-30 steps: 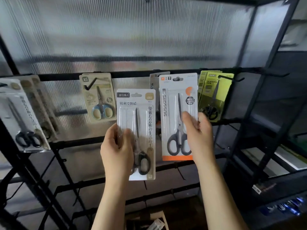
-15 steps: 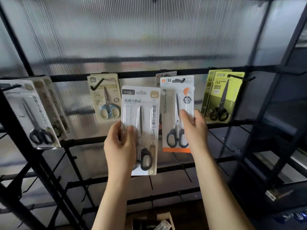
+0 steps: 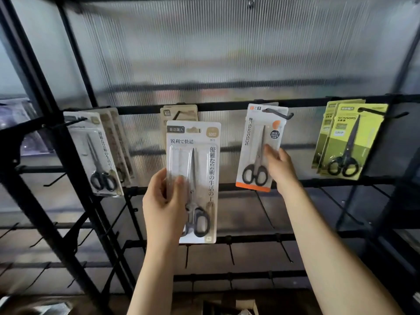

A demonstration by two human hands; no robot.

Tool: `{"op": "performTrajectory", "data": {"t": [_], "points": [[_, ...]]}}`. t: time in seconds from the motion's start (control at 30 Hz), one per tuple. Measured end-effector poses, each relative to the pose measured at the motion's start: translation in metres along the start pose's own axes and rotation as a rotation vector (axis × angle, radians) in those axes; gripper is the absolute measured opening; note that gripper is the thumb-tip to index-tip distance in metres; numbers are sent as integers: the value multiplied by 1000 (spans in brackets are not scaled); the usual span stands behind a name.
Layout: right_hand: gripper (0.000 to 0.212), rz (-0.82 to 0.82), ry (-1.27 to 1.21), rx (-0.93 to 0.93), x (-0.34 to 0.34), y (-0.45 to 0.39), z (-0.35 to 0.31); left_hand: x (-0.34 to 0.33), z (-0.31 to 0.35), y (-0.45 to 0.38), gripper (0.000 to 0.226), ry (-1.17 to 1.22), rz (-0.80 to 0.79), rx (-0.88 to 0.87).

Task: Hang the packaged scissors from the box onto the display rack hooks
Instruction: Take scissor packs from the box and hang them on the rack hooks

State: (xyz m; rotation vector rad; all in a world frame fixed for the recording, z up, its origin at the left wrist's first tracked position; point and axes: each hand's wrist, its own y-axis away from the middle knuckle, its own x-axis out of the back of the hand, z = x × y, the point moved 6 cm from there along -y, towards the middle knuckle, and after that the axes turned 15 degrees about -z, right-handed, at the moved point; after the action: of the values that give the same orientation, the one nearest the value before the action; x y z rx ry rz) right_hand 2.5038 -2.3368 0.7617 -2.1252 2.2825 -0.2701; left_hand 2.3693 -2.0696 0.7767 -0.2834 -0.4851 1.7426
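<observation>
Our left hand (image 3: 163, 205) grips a white blister-packed pair of black-handled scissors (image 3: 193, 178) in front of the black metal display rack (image 3: 204, 106). Our right hand (image 3: 280, 168) pinches the orange-trimmed white scissors pack (image 3: 256, 151) hanging on a black hook (image 3: 278, 113) at the rack's top rail.

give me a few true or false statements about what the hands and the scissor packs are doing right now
1. The left hand grips a white scissor pack not on any hook. True.
2. The orange-edged pack hangs on a hook. True.
3. The right hand is empty and away from every pack. False: its fingers hold the orange-edged pack's right side.
4. The green packs hang left of everything. False: they hang at the far right.
5. The pack in the left hand holds blue-handled scissors. False: the handles are black.
</observation>
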Motion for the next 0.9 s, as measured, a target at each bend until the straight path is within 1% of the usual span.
{"op": "performTrajectory", "data": {"t": [0.07, 0.13, 0.23, 0.33, 0.4, 0.43, 0.5, 0.63, 0.7, 0.77, 0.83, 0.9], "points": [[42, 7, 12, -13, 0, -3, -2, 3, -1, 0, 11, 22, 5, 13], [46, 26, 46, -26, 1, -5, -4, 4, -1, 1, 13, 33, 3, 16], [48, 97, 244, -44, -1, 4, -3, 4, -2, -1, 20, 30, -5, 13], [58, 254, 441, 71, -8, 22, -1, 4, -2, -1, 17, 50, -2, 6], [68, 301, 532, 105, -19, 36, 6, 6, -2, -2, 15, 58, 13, -16], [70, 319, 586, 141, -26, 43, 9, 8, -3, -2, 14, 62, 20, -20], [65, 354, 682, 262, -42, 57, 14, 15, -1, -4, 13, 75, 33, -17], [59, 313, 718, 343, -78, 78, 17, 43, 9, -8, 20, 72, 85, -51], [54, 287, 736, 389, -98, 87, 15, 65, 9, -11, 16, 55, 132, -54], [49, 250, 747, 432, -117, 93, 11, 89, 8, -14, 7, 44, 190, -54], [46, 206, 744, 466, -136, 96, 6, 114, 6, -15, 12, 46, 264, -55], [46, 163, 749, 479, -154, 99, 3, 135, 8, -14, 12, 58, 323, -70]]}}
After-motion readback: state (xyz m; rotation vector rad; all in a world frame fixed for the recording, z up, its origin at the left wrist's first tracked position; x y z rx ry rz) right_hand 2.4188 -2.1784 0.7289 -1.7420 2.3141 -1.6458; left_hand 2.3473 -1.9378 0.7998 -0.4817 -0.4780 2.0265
